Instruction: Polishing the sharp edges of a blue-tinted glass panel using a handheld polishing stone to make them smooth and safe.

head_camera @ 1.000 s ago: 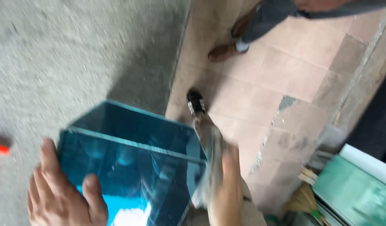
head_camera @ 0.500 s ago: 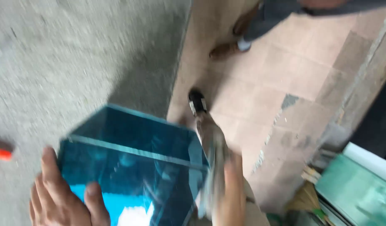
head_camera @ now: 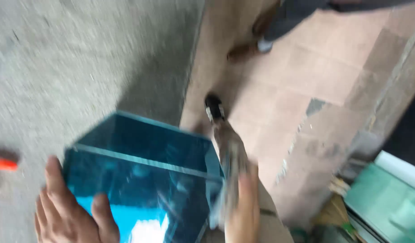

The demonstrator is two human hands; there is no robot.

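The left hand (head_camera: 70, 213) lies flat, fingers spread, against the near face of a blue glass box (head_camera: 147, 173); the right hand (head_camera: 241, 209) presses its right side, fingers straight. Held between both palms above the floor (head_camera: 81, 58), the box looks stiff, slick, breakable — best gripped by opposite walls.

Open blue glass box (head_camera: 144, 180), tilted, held above ground.

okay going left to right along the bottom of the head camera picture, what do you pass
Orange object → left hand → blue glass box → right hand → green glass sheets.
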